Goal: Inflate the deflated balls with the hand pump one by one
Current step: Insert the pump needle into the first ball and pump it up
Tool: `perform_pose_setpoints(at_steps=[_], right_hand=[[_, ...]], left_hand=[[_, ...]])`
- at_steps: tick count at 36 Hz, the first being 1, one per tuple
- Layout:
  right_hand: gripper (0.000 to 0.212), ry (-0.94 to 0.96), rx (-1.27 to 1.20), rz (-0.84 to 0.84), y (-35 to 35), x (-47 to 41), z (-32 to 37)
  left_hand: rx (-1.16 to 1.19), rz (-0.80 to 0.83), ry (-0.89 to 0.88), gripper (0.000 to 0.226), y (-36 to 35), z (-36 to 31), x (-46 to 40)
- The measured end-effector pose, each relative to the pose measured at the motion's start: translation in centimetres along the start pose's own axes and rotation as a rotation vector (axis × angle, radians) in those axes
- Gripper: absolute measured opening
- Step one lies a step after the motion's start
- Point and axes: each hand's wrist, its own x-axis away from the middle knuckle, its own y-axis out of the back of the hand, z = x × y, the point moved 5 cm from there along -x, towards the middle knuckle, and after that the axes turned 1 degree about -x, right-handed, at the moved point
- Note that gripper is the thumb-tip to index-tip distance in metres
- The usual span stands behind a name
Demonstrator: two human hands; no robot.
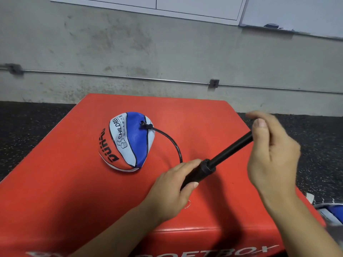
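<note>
While the red padded box [78, 191] carries everything, the left hand [172, 190] at its near middle grips the black hand pump [202, 170] by the barrel, and the right hand [269, 151], farther right, closes around the handle with the rod drawn out. Beyond them, left of centre on the box, the hose [172, 141] curves into the deflated ball [128, 143]. Past the box stands a concrete wall [167, 52].

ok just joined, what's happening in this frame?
A person is pumping up a deflated red, white and blue ball that sits on a red soft box. The left hand grips the barrel of the black hand pump; the right hand holds the handle, with the piston rod drawn out. The black hose runs from the pump into the ball's valve. The ball looks slack and creased.
</note>
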Motion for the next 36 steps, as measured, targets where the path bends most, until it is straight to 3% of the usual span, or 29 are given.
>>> perform_pose_setpoints(at_steps=[14,22,26,32,36], right_hand=[[0.039,-0.037,0.136,0.291,-6.2,6.1,-1.1],[0.034,0.011,0.192,0.323,-5.8,5.9,-1.4],[0.032,0.026,0.166,0.266,-4.6,4.4,-1.0],[0.025,0.008,0.040,0.032,-0.1,-0.1,-0.5],[0.031,-0.023,-0.010,-0.047,1.4,-1.5,-0.7]], left_hand=[[0.014,-0.065,0.006,0.051,0.1,0.5,0.1],[-0.007,-0.021,0.015,0.053,0.0,0.2,-0.4],[-0.020,-0.022,0.005,0.055,0.0,0.1,-0.6],[-0.013,0.023,0.001,0.057,-0.2,0.0,-0.7],[-0.032,0.021,0.001,0.057,-0.2,0.0,-0.7]])
